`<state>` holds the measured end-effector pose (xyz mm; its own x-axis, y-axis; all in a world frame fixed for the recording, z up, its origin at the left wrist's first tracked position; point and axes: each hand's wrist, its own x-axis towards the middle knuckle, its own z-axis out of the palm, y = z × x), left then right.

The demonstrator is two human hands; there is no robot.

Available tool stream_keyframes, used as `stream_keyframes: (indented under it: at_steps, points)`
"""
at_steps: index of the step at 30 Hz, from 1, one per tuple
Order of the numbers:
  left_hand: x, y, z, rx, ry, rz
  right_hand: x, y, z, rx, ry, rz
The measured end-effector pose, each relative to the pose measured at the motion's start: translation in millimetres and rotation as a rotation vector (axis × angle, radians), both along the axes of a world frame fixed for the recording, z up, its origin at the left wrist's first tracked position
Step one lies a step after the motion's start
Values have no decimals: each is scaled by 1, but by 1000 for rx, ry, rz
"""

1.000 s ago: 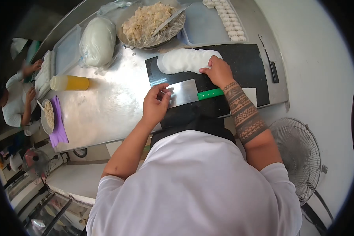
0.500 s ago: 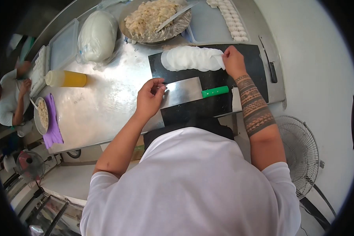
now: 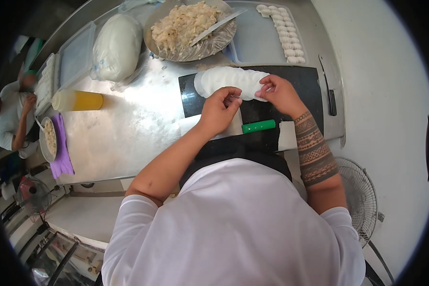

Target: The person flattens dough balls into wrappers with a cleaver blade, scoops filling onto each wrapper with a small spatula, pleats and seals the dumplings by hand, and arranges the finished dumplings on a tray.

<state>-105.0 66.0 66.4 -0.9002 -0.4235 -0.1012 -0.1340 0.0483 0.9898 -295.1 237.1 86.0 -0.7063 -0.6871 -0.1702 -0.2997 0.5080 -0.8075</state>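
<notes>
A row of overlapping thin white dough wrappers (image 3: 219, 78) lies across the black cutting board (image 3: 300, 90). My right hand (image 3: 277, 93) is at the row's right end, thumb and fingers closed on the edge of a dough wrapper. Just below the row, my left hand (image 3: 221, 109) has its fingertips drawn together; whether they hold anything is hidden. Beneath that hand lies a cleaver with a green handle (image 3: 259, 126), its blade partly covered by my fingers and wrist.
Behind the board stand a bowl of filling (image 3: 188, 26) with a spatula (image 3: 219, 26), and a tray (image 3: 252, 43) with folded dumplings (image 3: 288, 38). A bagged dough mass (image 3: 117, 47) and a yellow-filled bottle (image 3: 78, 100) are left. A knife (image 3: 331, 100) lies right. Another person (image 3: 12, 114) works far left.
My left hand has moved right and up from the cleaver's blade tip toward the wrappers. My right hand has shifted slightly left at the row's end. The view has tilted a little.
</notes>
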Motion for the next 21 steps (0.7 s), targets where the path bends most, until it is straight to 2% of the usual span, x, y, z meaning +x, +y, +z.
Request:
stream_keyframes:
  at_steps: [1, 4, 8, 14, 17, 21]
  points:
    - [1, -1, 0, -4, -11, 3, -2, 1, -3, 17, 42, 11]
    - [7, -5, -7, 1, -65, -2, -31, 0, -15, 101, 399, -132]
    - [19, -6, -7, 1, -136, 13, -50, -8, -38, 140, 575, -20]
    - [47, -2, -7, 52, -123, 131, -46, -15, -33, 225, 437, 58]
    - [60, -3, -7, 56, -156, 154, -46, -13, -34, 116, 331, 24]
    - [66, 0, -7, 73, -151, 162, -55, -12, -39, 171, 416, 125]
